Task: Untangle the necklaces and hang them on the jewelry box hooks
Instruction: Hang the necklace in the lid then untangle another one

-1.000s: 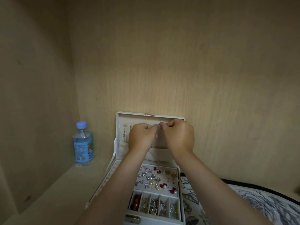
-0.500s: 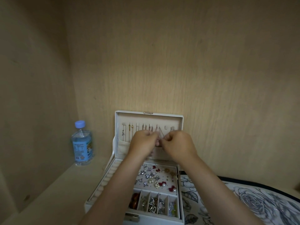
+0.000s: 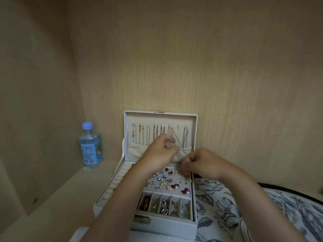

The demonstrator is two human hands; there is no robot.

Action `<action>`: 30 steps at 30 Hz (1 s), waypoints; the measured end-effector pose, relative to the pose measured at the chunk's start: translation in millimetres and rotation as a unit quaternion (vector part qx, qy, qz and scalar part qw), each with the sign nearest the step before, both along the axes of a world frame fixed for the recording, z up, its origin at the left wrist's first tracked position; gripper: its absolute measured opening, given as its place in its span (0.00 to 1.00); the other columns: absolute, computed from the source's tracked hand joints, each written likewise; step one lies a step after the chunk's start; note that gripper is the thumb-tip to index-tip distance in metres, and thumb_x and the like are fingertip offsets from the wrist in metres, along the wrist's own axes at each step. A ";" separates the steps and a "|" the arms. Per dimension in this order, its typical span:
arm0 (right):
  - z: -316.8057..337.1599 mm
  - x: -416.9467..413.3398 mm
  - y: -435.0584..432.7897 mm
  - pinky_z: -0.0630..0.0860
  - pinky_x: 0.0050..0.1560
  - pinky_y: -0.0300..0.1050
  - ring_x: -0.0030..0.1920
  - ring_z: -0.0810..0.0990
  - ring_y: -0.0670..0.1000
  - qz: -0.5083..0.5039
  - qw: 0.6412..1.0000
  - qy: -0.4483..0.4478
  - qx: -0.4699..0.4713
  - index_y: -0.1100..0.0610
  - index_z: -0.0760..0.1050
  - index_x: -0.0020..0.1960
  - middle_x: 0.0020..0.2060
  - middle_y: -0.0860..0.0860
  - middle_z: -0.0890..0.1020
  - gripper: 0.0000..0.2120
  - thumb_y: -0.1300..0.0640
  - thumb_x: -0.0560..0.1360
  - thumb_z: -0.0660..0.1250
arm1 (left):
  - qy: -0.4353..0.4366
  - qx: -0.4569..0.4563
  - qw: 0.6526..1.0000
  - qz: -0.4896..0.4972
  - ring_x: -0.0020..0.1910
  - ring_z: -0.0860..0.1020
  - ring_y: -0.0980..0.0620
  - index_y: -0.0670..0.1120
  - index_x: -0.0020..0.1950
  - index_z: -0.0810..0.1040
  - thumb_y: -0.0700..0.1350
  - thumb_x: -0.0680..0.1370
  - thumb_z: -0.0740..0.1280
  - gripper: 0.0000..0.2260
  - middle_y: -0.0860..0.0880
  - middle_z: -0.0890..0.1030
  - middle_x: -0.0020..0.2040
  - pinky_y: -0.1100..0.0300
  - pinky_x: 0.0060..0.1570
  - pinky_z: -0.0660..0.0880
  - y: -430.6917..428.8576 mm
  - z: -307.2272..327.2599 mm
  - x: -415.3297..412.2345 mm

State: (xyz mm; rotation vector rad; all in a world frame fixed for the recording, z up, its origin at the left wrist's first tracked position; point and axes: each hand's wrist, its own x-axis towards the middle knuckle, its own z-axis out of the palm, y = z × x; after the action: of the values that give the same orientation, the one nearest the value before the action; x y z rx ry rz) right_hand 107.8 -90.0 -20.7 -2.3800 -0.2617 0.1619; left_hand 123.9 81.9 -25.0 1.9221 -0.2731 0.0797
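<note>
Your right hand [image 3: 204, 163]: closed grip, fingertips [image 3: 186, 160] pinching the low end of the necklace [image 3: 176, 138], just in front of the lid pocket [image 3: 136, 151]. Motion blur there, so the exact pinch point isn't readable.

Your left hand [image 3: 160, 152]: fingers curled, knuckles right against the same chain higher up. Can't tell whether that grip actually has the strand. The two hands are nearly touching.

The chain runs up and left from the pinch to the hooks [image 3: 178, 127] in the upright lid of the jewelry box [image 3: 171, 225], with its top end on a hook right of centre.

Side room is tight. The other chains [image 3: 155, 135] hang just left, a silver pair [image 3: 185, 138] hangs just right, and one bare hook sits between.

Under your wrists is the earring panel [image 3: 167, 182]. The compartments [image 3: 164, 205] line the front edge and the ring rolls [image 3: 115, 186] line the left edge.

The lid stands close to the back wall [image 3: 192, 67]. The floral cloth [image 3: 244, 206] butts against the box's right side. The water bottle [image 3: 90, 145] stands well apart to the left, by the side wall [image 3: 35, 84]. There is open counter [image 3: 61, 198] between the bottle and the box.
</note>
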 end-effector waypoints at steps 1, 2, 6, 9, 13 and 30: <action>0.8 -0.3 -7.4 0.76 0.45 0.44 0.38 0.81 0.49 -0.007 0.999 0.001 -0.033 0.60 0.83 0.41 0.35 0.50 0.84 0.13 0.50 0.76 0.72 | -0.004 0.016 1.000 -0.003 0.40 0.81 0.51 0.53 0.55 0.74 0.47 0.78 0.68 0.07 0.47 0.82 0.43 0.48 0.49 0.79 0.2 -1.4 0.6; 0.9 -0.4 -14.8 0.74 0.42 0.43 0.35 0.78 0.49 -0.016 0.998 0.002 -0.060 0.61 0.81 0.39 0.32 0.50 0.80 0.15 0.50 0.76 0.72 | -0.007 0.028 1.000 -0.007 0.40 0.80 0.51 0.53 0.55 0.74 0.46 0.79 0.67 0.06 0.47 0.82 0.44 0.48 0.47 0.80 -0.4 -2.8 0.7; 6.3 -4.2 -28.7 0.72 0.40 0.42 0.34 0.75 0.48 -0.027 0.996 -0.007 -0.082 0.62 0.80 0.41 0.32 0.52 0.77 0.16 0.48 0.75 0.72 | 0.001 0.060 0.998 -0.031 0.42 0.82 0.53 0.55 0.55 0.75 0.45 0.79 0.66 0.07 0.49 0.82 0.46 0.47 0.49 0.81 -7.5 -7.6 -1.6; 16.6 -8.9 -25.7 0.73 0.32 0.38 0.31 0.76 0.49 -0.017 1.000 -0.026 -0.002 0.63 0.81 0.43 0.36 0.62 0.82 0.14 0.51 0.76 0.71 | 0.038 0.072 0.993 -0.087 0.39 0.81 0.54 0.54 0.55 0.79 0.44 0.80 0.67 0.07 0.48 0.84 0.47 0.55 0.36 0.79 -13.9 -8.6 -7.5; 25.0 -11.1 -15.9 0.67 0.24 0.32 0.30 0.75 0.51 -0.031 0.992 -0.084 0.088 0.66 0.81 0.44 0.35 0.64 0.81 0.11 0.57 0.78 0.69 | 0.070 0.029 0.988 -0.135 0.31 0.79 0.58 0.48 0.57 0.80 0.43 0.81 0.65 0.06 0.48 0.84 0.40 0.65 0.28 0.69 -17.8 -6.4 -14.5; -0.8 3.9 17.0 0.82 0.47 0.50 0.42 0.85 0.57 0.005 0.981 -0.086 0.174 0.57 0.84 0.48 0.40 0.59 0.86 0.05 0.61 0.73 0.75 | -0.048 -0.009 0.994 -0.099 0.42 0.83 0.58 0.47 0.50 0.86 0.44 0.76 0.72 0.04 0.52 0.86 0.43 0.63 0.44 0.79 15.3 12.8 -4.5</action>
State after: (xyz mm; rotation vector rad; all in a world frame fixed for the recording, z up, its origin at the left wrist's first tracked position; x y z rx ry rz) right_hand 111.7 -73.0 -21.4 -2.0453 -0.3528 -0.0824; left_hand 119.4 97.2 -12.2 1.8660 -0.5238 0.0415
